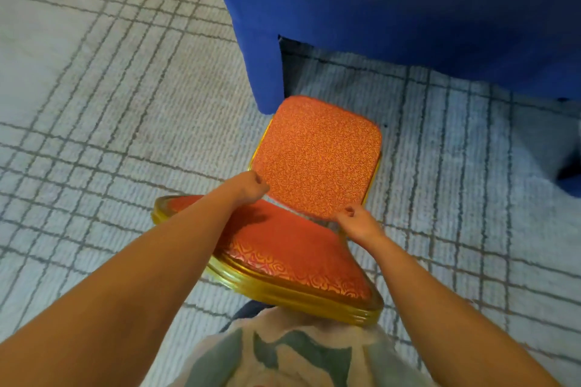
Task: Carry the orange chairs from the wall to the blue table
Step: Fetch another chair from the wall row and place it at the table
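Left grip point(251, 185), right grip point(355, 220) clasp orange chair point(317, 151) — backrest end toward blue table point(408, 9).

The chair point(314, 160) at mid-frame wears orange-red cloth with a fine swirling pattern in lighter orange; its frame point(283, 289) is shiny gold. At upper right the table point(408, 9) is plain deep blue. The carpet point(94, 104) is pale grey, crossed by darker grey grid lines. At the bottom edge a shirt point(298, 355) is cream with grey-green shapes.
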The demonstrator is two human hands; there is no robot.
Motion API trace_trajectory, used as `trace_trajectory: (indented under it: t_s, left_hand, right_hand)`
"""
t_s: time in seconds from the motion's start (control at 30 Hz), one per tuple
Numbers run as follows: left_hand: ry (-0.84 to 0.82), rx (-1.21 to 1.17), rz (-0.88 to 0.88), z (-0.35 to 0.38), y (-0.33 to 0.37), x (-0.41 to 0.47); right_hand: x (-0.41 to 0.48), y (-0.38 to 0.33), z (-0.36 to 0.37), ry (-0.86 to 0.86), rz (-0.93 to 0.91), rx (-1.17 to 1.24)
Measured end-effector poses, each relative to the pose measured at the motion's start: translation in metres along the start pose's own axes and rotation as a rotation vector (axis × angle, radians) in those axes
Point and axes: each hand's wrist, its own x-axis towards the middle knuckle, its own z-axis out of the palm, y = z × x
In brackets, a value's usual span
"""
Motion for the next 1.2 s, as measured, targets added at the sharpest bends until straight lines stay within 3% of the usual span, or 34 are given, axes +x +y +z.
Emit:
trace_trajectory:
  t_s: [0.27, 0.53, 0.67, 1.03, 1.2]
  left_hand:
    - [-0.122, 0.150, -0.090, -0.002, -0.035, 0.036]
    - [-0.222, 0.246, -0.118, -0.004, -0.059, 0.067]
    - [-0.280, 0.328, -0.101, -0.008, -0.070, 0.077]
    - [-0.399, 0.392, -0.181, -0.021, -0.068, 0.092]
    - [-0.578, 0.291, -0.355, -0.035, -0.062, 0.093]
  right_hand:
    - [0.014, 0.017, 0.018, 0.007, 0.170, 0.040]
    - [0.029, 0.036, 0.033, -0.106, 0.458, -0.006]
    - [0.037, 0.042, 0.041, -0.172, 0.579, 0.096]
    - [0.035, 0.022, 0.029, -0.280, 0.622, 0.051]
    - [0.034, 0.011, 0.017, -0.344, 0.630, 0.112]
